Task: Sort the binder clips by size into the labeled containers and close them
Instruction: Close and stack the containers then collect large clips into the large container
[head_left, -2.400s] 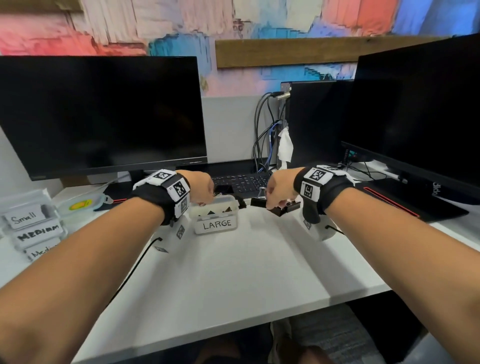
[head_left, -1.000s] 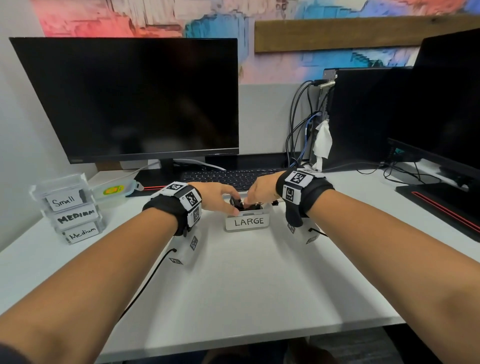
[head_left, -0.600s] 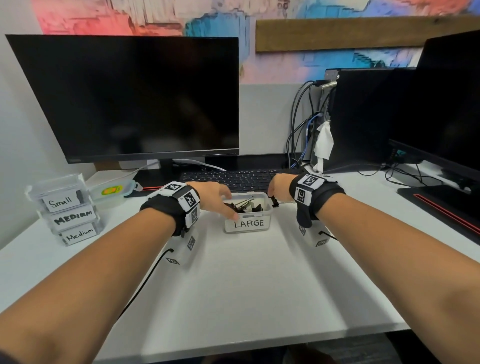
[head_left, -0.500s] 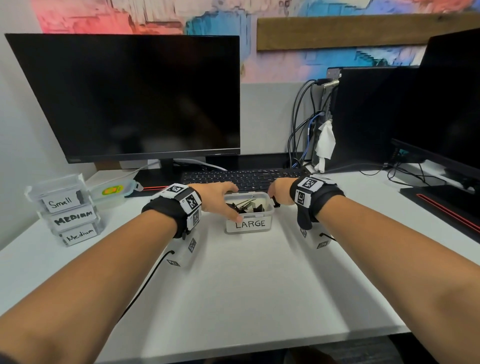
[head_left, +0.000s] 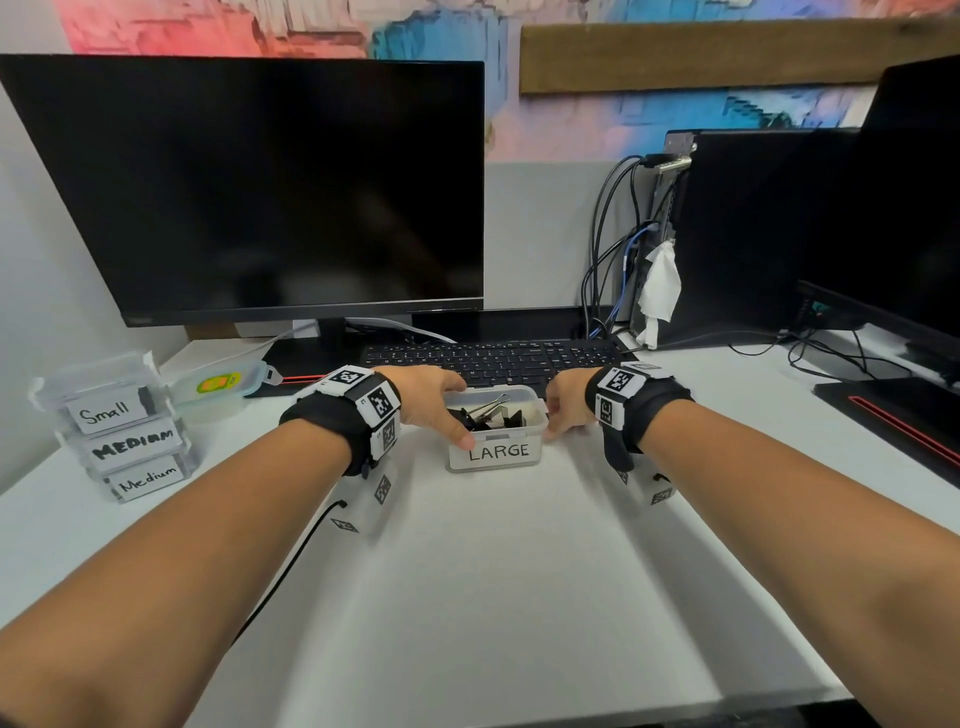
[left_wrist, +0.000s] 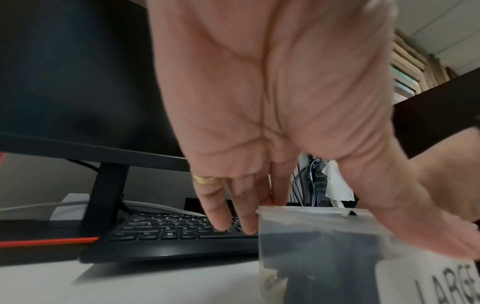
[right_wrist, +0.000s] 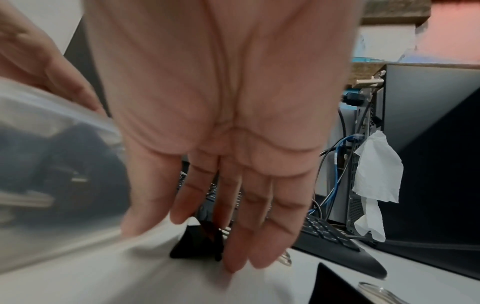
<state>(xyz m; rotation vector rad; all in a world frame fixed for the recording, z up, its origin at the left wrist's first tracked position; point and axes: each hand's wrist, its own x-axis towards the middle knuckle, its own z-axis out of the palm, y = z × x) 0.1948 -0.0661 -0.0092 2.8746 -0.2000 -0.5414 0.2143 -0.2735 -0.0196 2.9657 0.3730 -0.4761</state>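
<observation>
The clear LARGE container (head_left: 498, 453) stands open at the desk's centre, with several black binder clips (head_left: 485, 413) inside. My left hand (head_left: 449, 410) holds its left end, the thumb (left_wrist: 441, 236) across the front rim and the fingers (left_wrist: 246, 216) behind. My right hand (head_left: 563, 410) is open beside the container's right wall (right_wrist: 52, 164), with straight fingers (right_wrist: 239, 242) pointing down at the desk. Just beyond those fingertips a black binder clip (right_wrist: 194, 244) lies on the desk. A second clip (right_wrist: 335, 288) lies nearer, at the right.
A stack of closed containers (head_left: 124, 447) labelled Small, MEDIUM and Medium stands at the left edge. A clear lid with a yellow sticker (head_left: 213, 387) lies behind it. A keyboard (head_left: 493, 358) and a monitor (head_left: 270, 187) are right behind the container, with cables and a tower at the right.
My right hand left the top of the LARGE container, where it had brought clips, and went down to the desk on its right. My left hand stayed on the container.
</observation>
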